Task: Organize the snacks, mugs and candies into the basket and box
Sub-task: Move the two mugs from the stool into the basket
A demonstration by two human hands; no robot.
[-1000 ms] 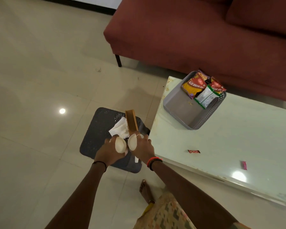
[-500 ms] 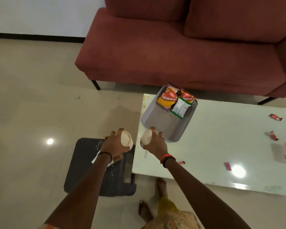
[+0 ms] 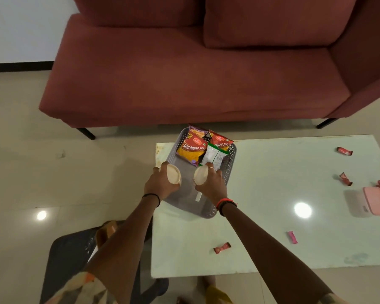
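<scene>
A grey perforated basket (image 3: 208, 212) stands at the left end of the pale table (image 3: 261, 249). Snack packets (image 3: 191, 150) lie in its far end. My left hand (image 3: 160, 185) grips a cream mug (image 3: 173, 174) above the basket's left rim. My right hand (image 3: 211, 183) grips a second cream mug (image 3: 200, 175) over the basket's middle. Both mugs lie on their sides, mouths toward me. Wrapped candies lie loose on the table: one (image 3: 222, 247) near the front, one (image 3: 292, 237) to its right, others (image 3: 344, 150) at the far right. A pink box (image 3: 376, 201) sits at the right edge.
A dark red sofa (image 3: 184, 73) stands right behind the table. A black stool (image 3: 70, 260) with a brown object (image 3: 105, 232) and white paper on it stands on the tiled floor to the left of the table. My feet show under the table's front edge.
Both hands have carried the two mugs from over the black stool up and right to above the basket. The view has swung right, bringing the pink box and more candies into sight.
</scene>
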